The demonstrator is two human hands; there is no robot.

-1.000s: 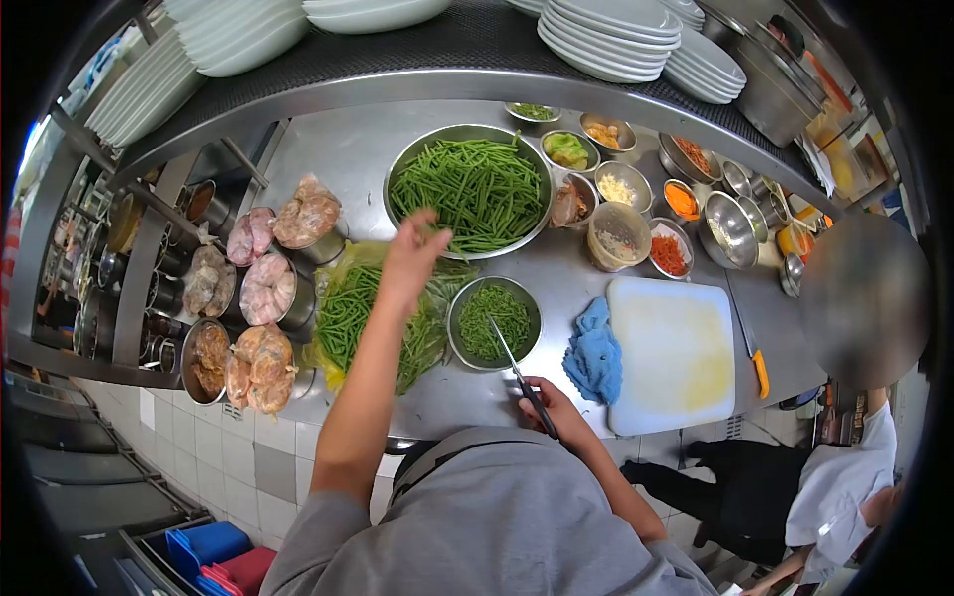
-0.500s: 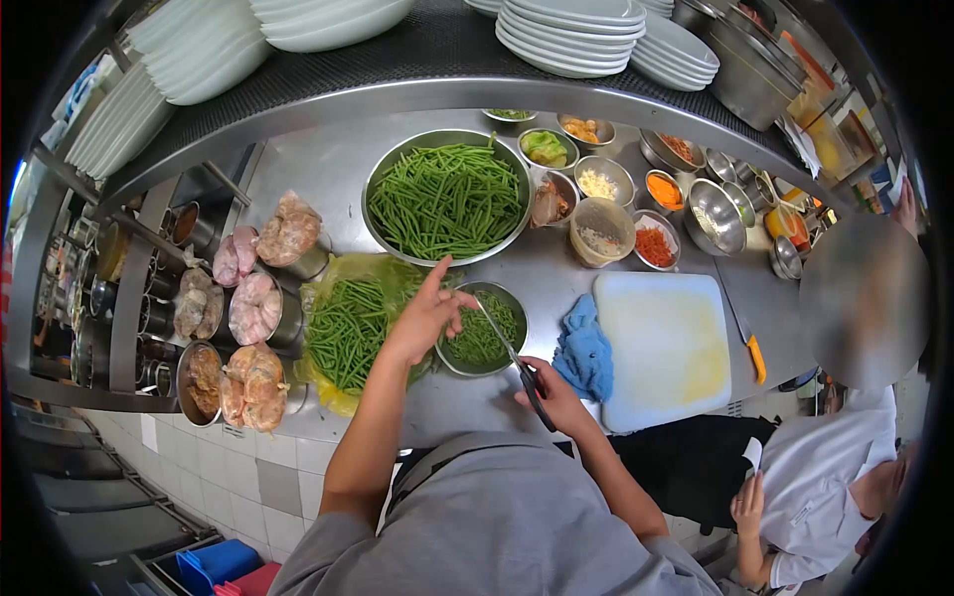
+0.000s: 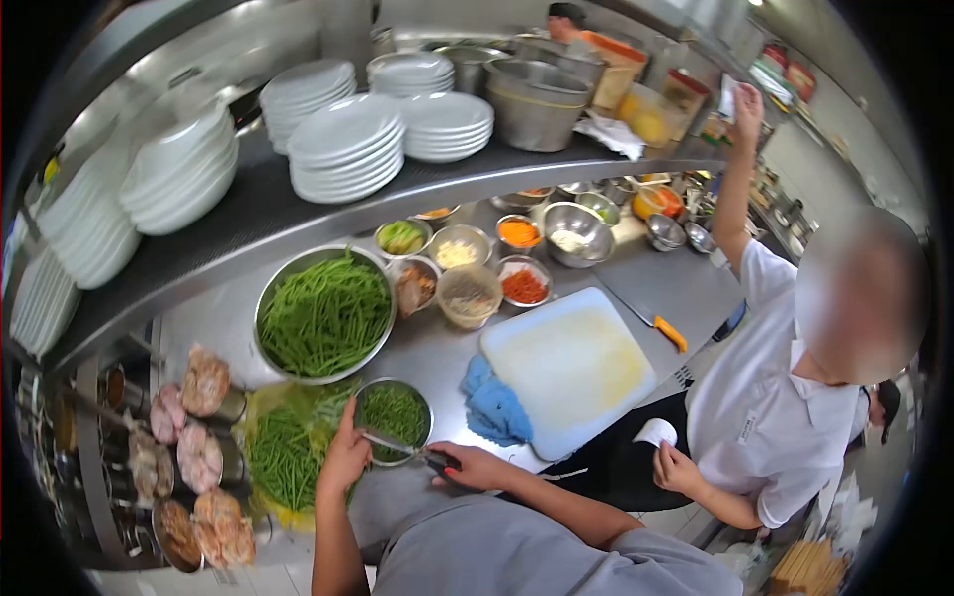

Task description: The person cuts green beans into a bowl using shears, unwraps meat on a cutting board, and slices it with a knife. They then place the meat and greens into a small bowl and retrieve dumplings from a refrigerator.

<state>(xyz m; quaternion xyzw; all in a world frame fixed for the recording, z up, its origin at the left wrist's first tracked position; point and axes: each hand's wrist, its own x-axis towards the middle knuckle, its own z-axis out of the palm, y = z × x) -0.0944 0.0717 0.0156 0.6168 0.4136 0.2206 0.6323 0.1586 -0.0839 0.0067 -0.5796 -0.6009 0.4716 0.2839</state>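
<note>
Lower centre: right hand (image 3: 475, 467) grips black-handled cutting tool (image 3: 393, 444), blade across near side of small bowl (image 3: 430, 417) of chopped greens, tip near left hand (image 3: 346, 455), index finger extended. Left of centre: large bowl (image 3: 333, 378) heaped with green beans (image 3: 325, 313). Centre right: white cutting board (image 3: 571, 368), blue cloth (image 3: 495, 402) touching its left edge. Right: co-worker (image 3: 760, 407), one arm raised. Upper left: stacked plates (image 3: 348, 149).

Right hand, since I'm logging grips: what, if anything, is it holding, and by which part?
The right hand holds a long, silver-bladed metal cutting tool by its black handle.
</note>
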